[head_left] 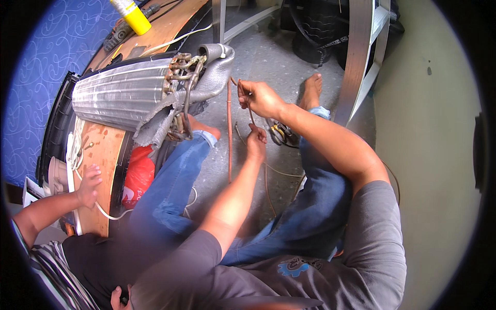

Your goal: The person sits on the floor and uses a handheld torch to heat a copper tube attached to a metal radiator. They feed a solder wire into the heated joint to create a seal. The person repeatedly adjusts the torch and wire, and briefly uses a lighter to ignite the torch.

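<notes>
a thin copper tube (pixel 252 116) is held up above the floor, between the person's legs in blue jeans (pixel 305 212). the right hand (pixel 258 98) pinches it near its upper end, thumb and fingertips together on it. the left hand (pixel 256 142) is lower down, its fingers curled closed on the same tube. just left of both hands a thicker copper pipe (pixel 230 129) runs nearly straight down the view. black and yellow pliers (pixel 280 134) lie on the grey floor (pixel 263 49) to the right of the left hand. farther left, a finned metal coil (pixel 124 93) with bent pipes at its end and a grey foam sleeve (pixel 216 80) rests over a wooden board (pixel 106 155). a red bag (pixel 138 175) sits beside the board. a co-worker's hand (pixel 89 187) is spread near the board's edge. a stepladder (pixel 356 62) stands at upper right.
</notes>
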Demonstrator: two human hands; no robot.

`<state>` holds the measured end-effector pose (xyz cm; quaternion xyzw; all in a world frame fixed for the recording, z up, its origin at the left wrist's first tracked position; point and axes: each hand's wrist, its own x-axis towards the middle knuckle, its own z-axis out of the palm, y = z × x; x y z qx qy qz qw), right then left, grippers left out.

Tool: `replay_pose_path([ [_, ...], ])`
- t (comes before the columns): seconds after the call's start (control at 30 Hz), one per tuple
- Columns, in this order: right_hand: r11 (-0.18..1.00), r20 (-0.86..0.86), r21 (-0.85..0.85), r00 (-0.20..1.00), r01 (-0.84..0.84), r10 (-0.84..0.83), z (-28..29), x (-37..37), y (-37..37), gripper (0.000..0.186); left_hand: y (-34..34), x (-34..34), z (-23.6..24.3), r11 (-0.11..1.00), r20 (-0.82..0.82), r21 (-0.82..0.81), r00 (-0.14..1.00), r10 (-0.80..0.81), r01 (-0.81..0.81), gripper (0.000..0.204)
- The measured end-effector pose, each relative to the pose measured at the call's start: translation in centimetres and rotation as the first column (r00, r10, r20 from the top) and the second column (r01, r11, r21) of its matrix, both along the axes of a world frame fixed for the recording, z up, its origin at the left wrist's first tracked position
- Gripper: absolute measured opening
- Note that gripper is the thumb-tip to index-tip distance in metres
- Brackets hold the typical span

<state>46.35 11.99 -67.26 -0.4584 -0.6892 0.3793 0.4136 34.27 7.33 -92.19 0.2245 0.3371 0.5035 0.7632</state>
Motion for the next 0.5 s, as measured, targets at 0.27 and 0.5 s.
replay_pose_path([
  [0.27,0.992,0.173,0.128,0.985,-0.011,-0.011,-1.1,0.8,0.0,0.013,0.5,1.4,-1.3,0.995,-0.051,0.095,0.999,-0.004,0.009,0.046],
  [0.5,0.987,0.232,0.161,0.972,-0.007,-0.031,-0.8,1.1,0.6,0.015,0.5,2.5,-0.1,1.000,-0.014,-0.002,1.000,-0.009,0.009,0.041],
])
